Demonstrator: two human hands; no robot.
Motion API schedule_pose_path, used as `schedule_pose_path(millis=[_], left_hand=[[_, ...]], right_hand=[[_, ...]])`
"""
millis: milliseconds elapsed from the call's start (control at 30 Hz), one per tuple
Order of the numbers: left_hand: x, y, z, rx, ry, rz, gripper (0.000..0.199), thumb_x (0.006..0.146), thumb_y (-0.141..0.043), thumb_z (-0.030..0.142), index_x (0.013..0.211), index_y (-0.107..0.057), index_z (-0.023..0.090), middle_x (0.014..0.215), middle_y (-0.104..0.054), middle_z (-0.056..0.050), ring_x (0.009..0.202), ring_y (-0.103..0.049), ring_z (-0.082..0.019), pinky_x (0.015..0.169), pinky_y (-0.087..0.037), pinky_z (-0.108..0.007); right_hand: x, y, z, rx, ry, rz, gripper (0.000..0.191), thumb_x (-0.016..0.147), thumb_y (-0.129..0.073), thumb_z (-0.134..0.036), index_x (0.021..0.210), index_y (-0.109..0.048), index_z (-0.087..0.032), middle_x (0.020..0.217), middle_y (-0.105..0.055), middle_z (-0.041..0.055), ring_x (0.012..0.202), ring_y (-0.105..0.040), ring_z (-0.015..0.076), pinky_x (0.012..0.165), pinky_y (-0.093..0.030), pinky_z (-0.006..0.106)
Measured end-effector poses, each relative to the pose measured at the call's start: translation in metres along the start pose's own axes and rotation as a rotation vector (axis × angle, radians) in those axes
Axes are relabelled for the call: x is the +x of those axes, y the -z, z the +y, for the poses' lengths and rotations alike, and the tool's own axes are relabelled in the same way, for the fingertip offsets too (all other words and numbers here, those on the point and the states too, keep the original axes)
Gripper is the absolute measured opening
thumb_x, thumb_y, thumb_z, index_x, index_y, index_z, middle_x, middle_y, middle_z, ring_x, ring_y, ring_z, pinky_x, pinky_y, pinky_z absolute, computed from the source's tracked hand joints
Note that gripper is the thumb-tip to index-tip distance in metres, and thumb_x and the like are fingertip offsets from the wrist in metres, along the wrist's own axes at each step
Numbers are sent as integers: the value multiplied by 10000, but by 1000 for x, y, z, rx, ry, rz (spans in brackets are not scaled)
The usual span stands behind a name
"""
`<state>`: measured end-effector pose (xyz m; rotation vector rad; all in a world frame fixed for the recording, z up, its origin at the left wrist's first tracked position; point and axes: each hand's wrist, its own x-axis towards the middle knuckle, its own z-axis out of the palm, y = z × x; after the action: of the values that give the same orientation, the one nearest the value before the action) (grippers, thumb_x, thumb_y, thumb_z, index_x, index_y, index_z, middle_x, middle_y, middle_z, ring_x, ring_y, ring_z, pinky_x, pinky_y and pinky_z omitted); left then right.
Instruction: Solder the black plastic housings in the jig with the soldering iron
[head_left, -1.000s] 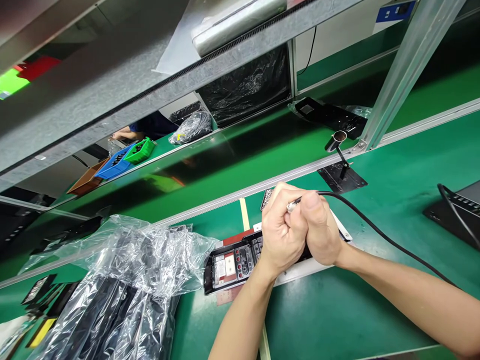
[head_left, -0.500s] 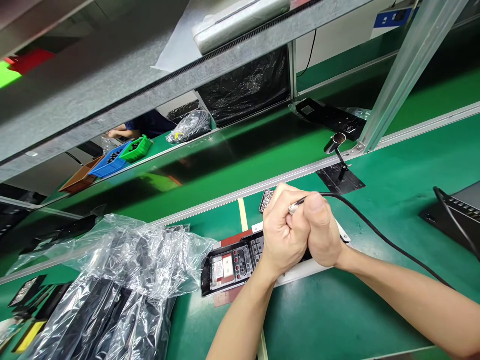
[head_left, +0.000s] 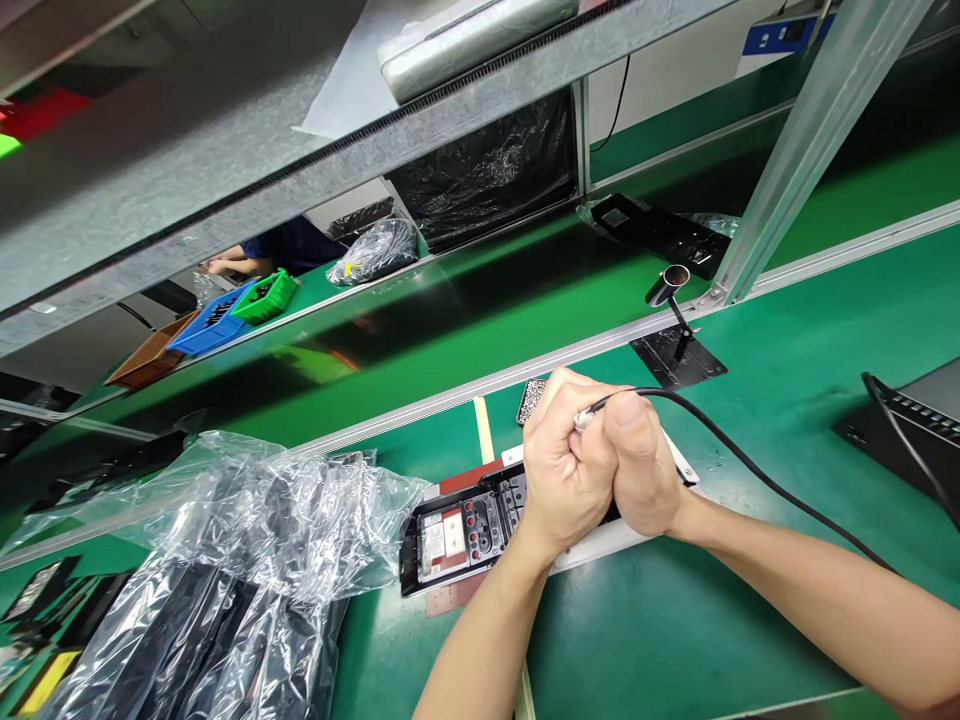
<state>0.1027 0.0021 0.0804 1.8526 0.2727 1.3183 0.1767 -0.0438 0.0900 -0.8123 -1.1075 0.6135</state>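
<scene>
Over green bench (head_left: 675, 620), shelf (head_left: 225, 190) above — left hand (head_left: 564, 462), right hand (head_left: 645, 468), fingers clamped on cable (head_left: 739, 456).

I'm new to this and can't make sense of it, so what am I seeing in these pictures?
There's no robot: a person works bare-handed. Every picture comes from one camera worn on the head, looking forward and down.

The left hand and right hand are closed side by side. A black cable runs over the right to a light-coloured end at the left's fingers; the hands hide the rest.

Beneath them, on the green bench, is a long black housing. Clear plastic wrapping with dark things in it lies to the left. Beyond are a blue bin and a green bin.
</scene>
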Motion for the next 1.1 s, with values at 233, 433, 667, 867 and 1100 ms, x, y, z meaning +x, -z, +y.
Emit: schedule_pose_path(millis=[233, 433, 667, 867, 1100], left_hand=[[0, -1, -2, 10, -24, 18, 306, 1067, -551, 397, 922, -708, 178, 832, -641, -31, 764, -612, -157, 702, -509, -285], [0, -1, -3, 24, -27, 25, 325, 1066, -543, 425, 906, -686, 182, 834, -649, -37, 757, -622, -165, 697, -515, -295], [0, -2, -4, -7, -53, 29, 307, 1071, -539, 405, 912, -680, 183, 847, -634, -29, 770, -611, -150, 707, -502, -276], [-1, -2, -4, -8, -48, 28, 300, 1072, -536, 397, 912, -676, 185, 857, -649, -27, 774, -612, -145, 713, -503, -271], [-2, -1, -3, 17, -42, 30, 289, 1066, -542, 394, 928, -692, 189, 858, -659, -31, 783, -621, -147, 715, -513, -267]], right_hand=[[-1, 1, 4, -51, -5, 11, 633, 1047, -383, -654, 590, -441, -220, 548, -445, -17, 510, -413, 139, 533, -370, 315], [0, 2, 5, -51, 8, 7, 628, 1063, -379, -620, 588, -436, -214, 560, -450, -21, 509, -421, 131, 538, -369, 309], [-1, 2, 6, -45, 31, 9, 617, 1073, -378, -598, 592, -394, -213, 542, -392, -40, 500, -354, 118, 569, -361, 319], [-2, 2, 7, -32, 47, -9, 625, 1082, -369, -584, 581, -364, -210, 532, -349, -43, 509, -326, 116, 590, -375, 317], [-1, 2, 6, -37, 33, -22, 612, 1072, -364, -604, 593, -403, -225, 524, -372, -32, 525, -377, 144, 577, -390, 329]])
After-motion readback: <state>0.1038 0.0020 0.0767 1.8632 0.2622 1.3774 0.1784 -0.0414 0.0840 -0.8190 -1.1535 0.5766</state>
